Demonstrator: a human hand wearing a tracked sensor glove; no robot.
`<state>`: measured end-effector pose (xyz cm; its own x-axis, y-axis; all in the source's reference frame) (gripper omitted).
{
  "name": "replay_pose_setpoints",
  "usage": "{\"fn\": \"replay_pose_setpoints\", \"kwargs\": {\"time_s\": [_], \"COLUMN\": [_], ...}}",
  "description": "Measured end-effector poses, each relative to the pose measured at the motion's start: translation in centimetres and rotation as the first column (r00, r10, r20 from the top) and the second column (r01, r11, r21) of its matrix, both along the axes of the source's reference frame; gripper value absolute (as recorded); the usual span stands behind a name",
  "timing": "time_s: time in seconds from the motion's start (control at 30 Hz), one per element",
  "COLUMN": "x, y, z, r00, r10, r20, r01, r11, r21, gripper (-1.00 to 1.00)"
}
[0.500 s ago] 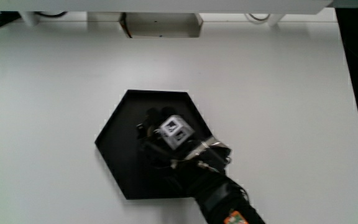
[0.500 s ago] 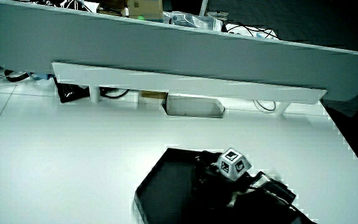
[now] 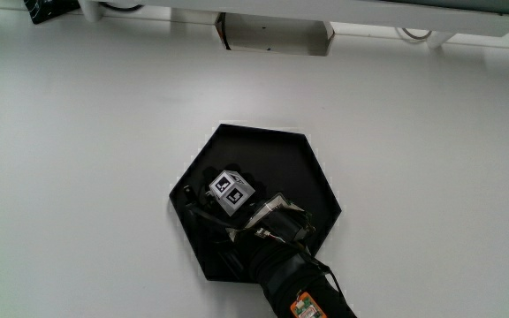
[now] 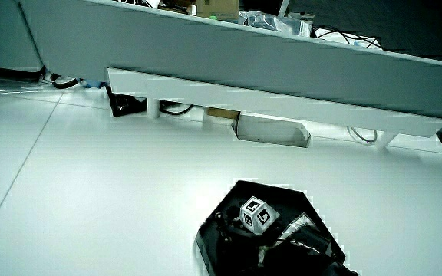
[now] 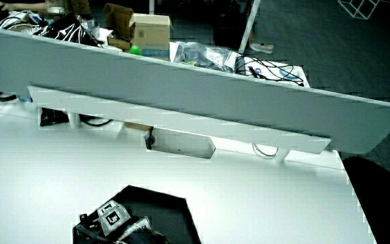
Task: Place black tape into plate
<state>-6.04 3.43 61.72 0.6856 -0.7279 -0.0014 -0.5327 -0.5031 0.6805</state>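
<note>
Over the black hexagonal plate (image 3: 303, 168) sits the gloved hand (image 3: 228, 208), low inside the tray's rim, with the patterned cube (image 3: 229, 190) on its back facing up and the forearm (image 3: 294, 278) running toward the person's edge of the white surface (image 3: 78, 159). Black glove, black plate and black tape all blend together, so the black tape itself can't be picked out in the main view or in either side view; where it lies now is unclear, likely under or inside the hand within the plate, but that's a guess. Finger state: cannot tell, the dark mass hides them. In both side views the cube (image 4: 257, 215) (image 5: 116, 218) shows just above the plate floor, hand (image 4: 240, 230) pressed down close to it, plate wall (image 4: 206, 234) visible at the near corner and plate floor (image 5: 171, 213) bare beside the hand. Judged progress: carry phase looks over, hand has reached the target and is at or very near the put-down. Left to do, as far as can be judged: let go of the tape if it is held, lift the hand clear of the plate so the tape can be confirmed resting inside. A low partition (image 4: 282, 84) stands at the surface's edge away from the person, with a pale box (image 3: 277, 34) mounted under it.
</note>
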Motion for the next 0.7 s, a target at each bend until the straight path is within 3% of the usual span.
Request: {"fn": "replay_pose_setpoints", "kwargs": {"time_s": [0.03,0.1,0.2,0.23,0.3,0.47,0.5,0.6,0.63,0.7], "x": [-0.1,-0.7,-0.6,-0.4,0.1,1.7,2.1,2.9,3.2,3.9], "y": [0.0,0.6,0.9,0.9,0.8,1.1,1.3,1.8,2.0,2.5], "z": [-0.1,1.2,1.3,1.5,1.6,1.2,1.4,0.3,-0.1,-0.6], "r00": [1.000,0.997,0.995,0.996,0.996,0.999,0.999,0.990,0.984,0.978], "r10": [0.005,-0.033,-0.037,-0.033,-0.024,0.037,0.045,0.071,0.082,0.105], "r20": [-0.006,-0.076,-0.097,-0.079,-0.087,0.012,0.021,0.124,0.157,0.177], "r01": [-0.005,0.032,0.033,0.029,0.018,-0.036,-0.044,-0.064,-0.078,-0.102], "r11": [1.0000,0.9993,0.9985,0.9979,0.9975,0.9983,0.9969,0.9961,0.9964,0.9944], "r21": [0.000,-0.021,-0.044,-0.058,-0.068,-0.046,-0.065,-0.061,-0.035,-0.028], "gripper": [0.00,0.00,0.00,0.00,-0.15,-0.54,-0.62,-0.85,-0.92,-1.00]}}
